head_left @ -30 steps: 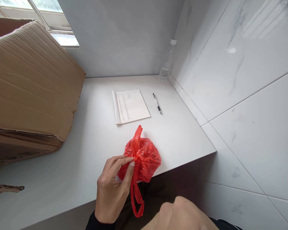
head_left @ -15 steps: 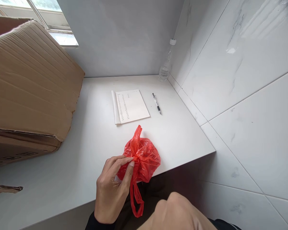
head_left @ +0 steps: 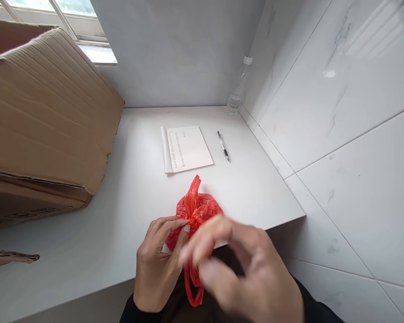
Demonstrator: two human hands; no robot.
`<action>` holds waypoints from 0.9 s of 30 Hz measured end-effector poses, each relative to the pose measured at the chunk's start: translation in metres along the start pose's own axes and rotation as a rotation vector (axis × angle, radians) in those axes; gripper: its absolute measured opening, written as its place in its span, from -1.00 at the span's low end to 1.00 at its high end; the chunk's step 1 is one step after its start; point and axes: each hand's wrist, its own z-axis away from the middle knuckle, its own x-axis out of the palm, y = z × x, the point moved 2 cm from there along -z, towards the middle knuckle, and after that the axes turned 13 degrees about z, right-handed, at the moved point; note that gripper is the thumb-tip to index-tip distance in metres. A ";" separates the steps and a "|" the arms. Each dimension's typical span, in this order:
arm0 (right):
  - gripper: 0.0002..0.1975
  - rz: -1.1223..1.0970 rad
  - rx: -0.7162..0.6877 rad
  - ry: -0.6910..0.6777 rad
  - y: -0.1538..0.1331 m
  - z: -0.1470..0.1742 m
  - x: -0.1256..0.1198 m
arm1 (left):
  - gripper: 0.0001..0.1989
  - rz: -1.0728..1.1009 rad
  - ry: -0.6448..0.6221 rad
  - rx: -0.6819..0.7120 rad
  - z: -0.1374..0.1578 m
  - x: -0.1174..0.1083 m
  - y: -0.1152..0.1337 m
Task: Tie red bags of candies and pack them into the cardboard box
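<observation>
A red plastic bag [head_left: 191, 202], bunched into a knot at its middle, lies at the front edge of the white table. One handle points up toward the notepad; the other hangs down as a loop over the edge. My left hand [head_left: 160, 264] pinches the bag at the knot between thumb and fingers. In front of the bag's right side is my right hand [head_left: 245, 264], blurred by motion, with fingers curved and the thumb apart from them. It covers part of the bag. What is inside the bag cannot be made out.
An open notepad [head_left: 191, 150] with rows of small marks lies beyond the bag, a pen [head_left: 223, 147] to its right. A clear bottle [head_left: 237, 89] stands in the back corner by the tiled wall. At left is a large cardboard box [head_left: 50, 107] on the table [head_left: 128, 188].
My right hand has risen from the lower edge to the bag's right side, its fingers opening from a closed shape. My left hand keeps its pinch. The view has shifted slightly.
</observation>
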 end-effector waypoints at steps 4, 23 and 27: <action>-0.51 0.100 0.043 -0.027 0.028 -0.029 0.006 | -0.89 0.017 0.008 -0.057 0.001 -0.001 0.002; -0.80 0.044 0.183 0.093 0.062 -0.031 -0.004 | -0.95 -0.178 0.238 -0.019 -0.009 -0.035 -0.001; -0.65 0.090 0.197 0.105 0.063 -0.030 -0.011 | -0.66 -0.104 0.222 -0.126 -0.011 -0.034 0.007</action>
